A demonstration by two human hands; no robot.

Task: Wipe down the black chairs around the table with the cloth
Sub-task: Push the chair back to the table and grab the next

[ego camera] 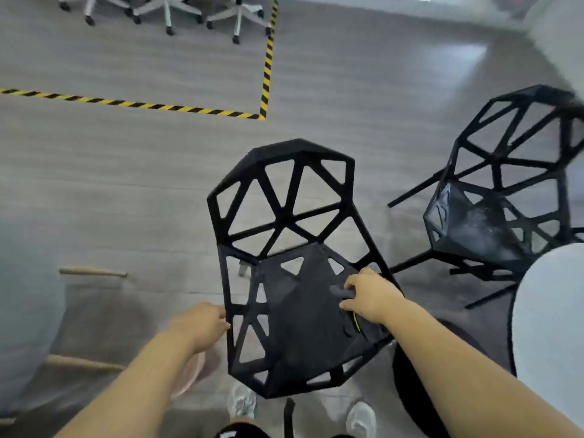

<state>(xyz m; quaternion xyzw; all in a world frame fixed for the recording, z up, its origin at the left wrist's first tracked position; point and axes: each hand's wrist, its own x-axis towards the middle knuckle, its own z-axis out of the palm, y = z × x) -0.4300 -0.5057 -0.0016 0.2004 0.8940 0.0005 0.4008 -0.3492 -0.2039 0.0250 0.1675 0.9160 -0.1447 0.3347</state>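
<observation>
Bare forearms entered from the bottom edge, both reaching to the near black chair (300,324). Right hand (371,295): fingers (352,283) were curled and clamped on a dark cloth (339,291), which was bunched beneath them and pressed against the right side of the seat; a thin yellow-green line showed just below the palm. Left hand (202,324): fingertips (222,315) lay together against the left rim of the same seat, but whether they hooked round the rim could not be told. The chair stood directly ahead of the person, its open lattice backrest on the far side and its faceted seat tilted slightly. Two light sneakers (241,403) showed on the grey floor (126,184) just below the seat's front edge. A second black chair (505,172) of the same pattern stood to the right, apart from the first, its seat marked with pale dusty smears. A round white table (550,327) filled the lower right, with its dark base beside the right forearm. A pale blurred object with wooden legs (93,272) occupied the left edge. Yellow-and-black hazard tape (268,58) formed a corner on the floor beyond, and wheeled office chair bases (167,11) stood at the top.
</observation>
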